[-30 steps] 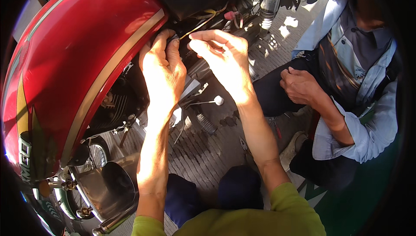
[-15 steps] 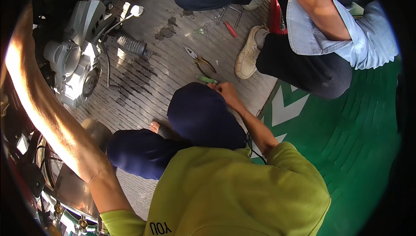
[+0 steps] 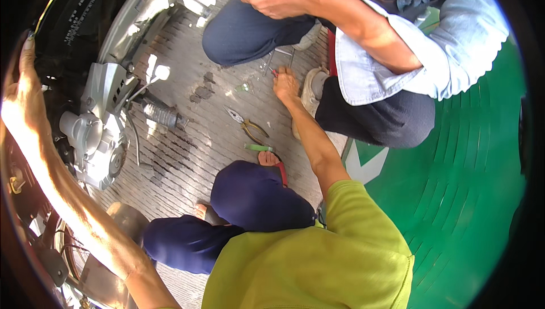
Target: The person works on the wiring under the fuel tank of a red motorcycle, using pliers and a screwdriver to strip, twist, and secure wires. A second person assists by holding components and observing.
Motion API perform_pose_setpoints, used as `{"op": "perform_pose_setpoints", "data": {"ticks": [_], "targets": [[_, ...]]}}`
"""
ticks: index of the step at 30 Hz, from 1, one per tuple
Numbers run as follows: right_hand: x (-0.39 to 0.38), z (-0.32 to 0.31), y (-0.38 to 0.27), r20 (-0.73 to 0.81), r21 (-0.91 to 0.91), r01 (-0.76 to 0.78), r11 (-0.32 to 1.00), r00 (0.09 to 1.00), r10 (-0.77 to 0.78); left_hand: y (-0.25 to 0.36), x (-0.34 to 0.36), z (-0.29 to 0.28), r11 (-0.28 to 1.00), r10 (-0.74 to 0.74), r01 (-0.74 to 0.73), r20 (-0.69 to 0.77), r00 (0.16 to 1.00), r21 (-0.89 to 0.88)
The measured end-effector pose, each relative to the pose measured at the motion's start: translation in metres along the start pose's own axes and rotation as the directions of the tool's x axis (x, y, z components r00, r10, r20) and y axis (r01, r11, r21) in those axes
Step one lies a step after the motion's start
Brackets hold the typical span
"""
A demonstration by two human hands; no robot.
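Note:
My right hand [image 3: 286, 86] is stretched out over the grooved floor, fingers curled down on a red-handled screwdriver [image 3: 275, 73], most of which the hand hides. Beside it are a thin metal frame-like piece and a co-worker's beige shoe. At the far left my left hand [image 3: 25, 96] lies against the dark side of a motorcycle [image 3: 85, 19]. One finger of it is stretched out; the others are lost at the picture's rim. Pliers [image 3: 248, 124] with yellow-and-black handles lie on the floor between my foot and my right hand. A light green strip [image 3: 259, 147] lies by my toes.
A co-worker [image 3: 392, 53] in a light blue shirt and dark trousers crouches ahead on the right, one hand raised. The motorcycle's grey engine [image 3: 93, 133] and a shock absorber [image 3: 162, 115] are at left. Green matting [image 3: 448, 195] with white arrows covers the right side.
My right hand has moved forward from beside my knee and the green strip to the screwdriver. My left hand has come into view on the motorcycle. The whole view has shifted, and the co-worker's hand shows.

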State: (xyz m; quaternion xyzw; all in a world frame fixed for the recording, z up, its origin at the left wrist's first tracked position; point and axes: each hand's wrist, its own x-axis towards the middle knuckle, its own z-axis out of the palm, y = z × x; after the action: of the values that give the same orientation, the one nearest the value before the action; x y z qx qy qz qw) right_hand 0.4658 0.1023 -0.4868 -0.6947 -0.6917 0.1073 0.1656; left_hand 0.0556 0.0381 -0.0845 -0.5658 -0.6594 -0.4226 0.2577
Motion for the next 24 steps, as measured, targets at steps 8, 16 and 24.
{"op": "perform_pose_setpoints", "data": {"ticks": [8,16,24], "targets": [[-0.059,-0.046,-0.047,0.340,-0.270,-0.062,0.961,0.928,0.155,0.048,0.047,-0.076,0.967,-0.172,0.177,0.039,0.984,-0.185],[-0.157,-0.224,-0.215,0.352,0.061,0.118,0.991,0.927,-0.132,0.025,0.091,-0.136,0.929,-0.258,0.257,0.031,0.966,-0.267],[-0.142,-0.345,-0.324,-0.471,0.711,0.603,0.361,0.790,-0.391,0.041,0.096,-0.142,0.882,-0.306,0.320,0.097,0.947,-0.346]]}}
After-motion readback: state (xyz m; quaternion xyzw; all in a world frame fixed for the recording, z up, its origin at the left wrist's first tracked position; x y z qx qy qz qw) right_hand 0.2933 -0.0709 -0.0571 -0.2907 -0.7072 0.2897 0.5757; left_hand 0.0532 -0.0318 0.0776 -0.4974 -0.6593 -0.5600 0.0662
